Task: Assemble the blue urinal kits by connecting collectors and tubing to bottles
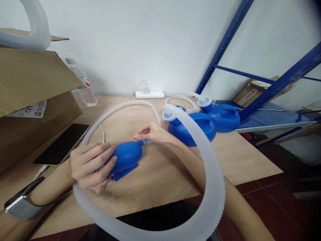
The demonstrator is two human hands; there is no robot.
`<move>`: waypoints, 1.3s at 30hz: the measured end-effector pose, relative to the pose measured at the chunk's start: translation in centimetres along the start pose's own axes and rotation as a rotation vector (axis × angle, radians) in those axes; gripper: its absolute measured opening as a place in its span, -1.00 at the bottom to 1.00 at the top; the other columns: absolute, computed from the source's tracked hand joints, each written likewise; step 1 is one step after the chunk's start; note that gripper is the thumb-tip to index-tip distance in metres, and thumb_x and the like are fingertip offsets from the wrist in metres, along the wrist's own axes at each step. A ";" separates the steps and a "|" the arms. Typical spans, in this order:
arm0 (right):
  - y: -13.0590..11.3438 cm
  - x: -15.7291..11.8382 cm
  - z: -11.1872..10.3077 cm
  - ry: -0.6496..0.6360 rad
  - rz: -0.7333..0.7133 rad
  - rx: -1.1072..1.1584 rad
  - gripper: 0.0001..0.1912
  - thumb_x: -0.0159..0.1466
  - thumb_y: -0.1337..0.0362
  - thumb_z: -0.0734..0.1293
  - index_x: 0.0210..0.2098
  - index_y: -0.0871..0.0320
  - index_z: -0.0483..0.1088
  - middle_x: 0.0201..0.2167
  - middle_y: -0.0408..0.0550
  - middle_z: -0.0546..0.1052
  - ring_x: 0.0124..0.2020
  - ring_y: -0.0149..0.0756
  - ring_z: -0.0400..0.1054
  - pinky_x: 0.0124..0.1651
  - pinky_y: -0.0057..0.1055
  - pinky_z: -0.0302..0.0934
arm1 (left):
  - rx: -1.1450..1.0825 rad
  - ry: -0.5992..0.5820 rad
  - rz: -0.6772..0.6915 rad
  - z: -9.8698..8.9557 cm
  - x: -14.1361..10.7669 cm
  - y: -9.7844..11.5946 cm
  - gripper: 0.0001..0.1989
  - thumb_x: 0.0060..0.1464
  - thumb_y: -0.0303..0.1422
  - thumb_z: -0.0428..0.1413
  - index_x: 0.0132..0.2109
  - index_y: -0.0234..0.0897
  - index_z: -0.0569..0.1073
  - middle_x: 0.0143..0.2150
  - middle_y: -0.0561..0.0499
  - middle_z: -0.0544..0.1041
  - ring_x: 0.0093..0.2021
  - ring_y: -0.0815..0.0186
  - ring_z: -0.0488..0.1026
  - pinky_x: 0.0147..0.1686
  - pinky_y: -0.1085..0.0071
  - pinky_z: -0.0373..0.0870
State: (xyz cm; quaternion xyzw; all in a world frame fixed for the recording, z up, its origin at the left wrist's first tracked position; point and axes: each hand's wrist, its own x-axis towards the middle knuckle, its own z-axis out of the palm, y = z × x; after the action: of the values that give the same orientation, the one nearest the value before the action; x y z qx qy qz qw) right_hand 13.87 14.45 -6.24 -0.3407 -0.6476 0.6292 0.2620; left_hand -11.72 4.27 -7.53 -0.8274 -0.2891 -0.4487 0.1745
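My left hand [94, 164] is wrapped round the wide end of a blue plastic bulb-shaped piece [127, 154], which lies tilted above the table with a flat blue tab [126, 172] below it. The bulb's narrow neck points right, towards my right hand [151, 132]. There, my thumb and forefinger are pinched together beside the neck. A translucent corrugated hose [213, 167] loops across the view, and its thin end shows under my right hand, at the neck. My fingers partly cover this joint. Two blue urinal bottles [192, 129] with handles and whitish caps stand right of my right hand.
An open cardboard box [32, 83] stands at the left, near a water bottle [84, 83] and a phone [61, 144] on its cable. A power strip [149, 95] lies by the wall. Blue metal shelving [225, 43] rises at the right, beside the wooden table [160, 184].
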 end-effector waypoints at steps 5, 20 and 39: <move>0.3 0.1 0.1 -0.020 -0.012 0.030 -0.56 -0.14 -0.01 0.71 -0.43 0.15 0.64 -0.42 -0.11 0.66 -0.32 -0.31 0.54 -0.11 -0.39 0.42 | -0.038 0.030 0.038 0.4 1.1 -0.2 -0.64 0.22 -0.02 0.08 -0.15 -0.17 0.59 -0.24 -0.12 0.62 -0.29 0.09 0.61 -0.36 0.12 0.65; -0.9 -1.4 0.2 0.043 -0.220 -0.312 -0.66 0.48 0.07 0.27 -0.19 0.10 0.63 -0.07 -0.06 0.69 0.05 -0.16 0.54 0.19 -0.27 0.32 | -0.010 0.054 0.243 -0.3 0.8 -4.2 -0.72 0.23 -0.29 0.00 -0.04 -0.30 0.51 -0.19 -0.16 0.61 -0.23 0.12 0.61 -0.32 0.19 0.63; -1.3 -1.7 0.7 0.160 0.049 -0.039 -0.89 0.27 0.31 0.51 -0.39 0.18 0.61 -0.36 -0.08 0.65 -0.31 -0.35 0.47 -0.11 -0.40 0.36 | 0.145 0.037 0.552 -0.5 3.6 -2.4 -0.78 0.13 -0.35 -0.01 -0.20 -0.36 0.48 -0.42 -0.20 0.61 -0.47 0.15 0.56 -0.54 0.30 0.54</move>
State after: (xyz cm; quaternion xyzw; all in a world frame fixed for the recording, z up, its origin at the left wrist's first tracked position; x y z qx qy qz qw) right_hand 14.24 12.72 -4.81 -0.4107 -0.6281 0.5936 0.2907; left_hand -12.02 7.03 -4.19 -0.8519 -0.0809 -0.3774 0.3540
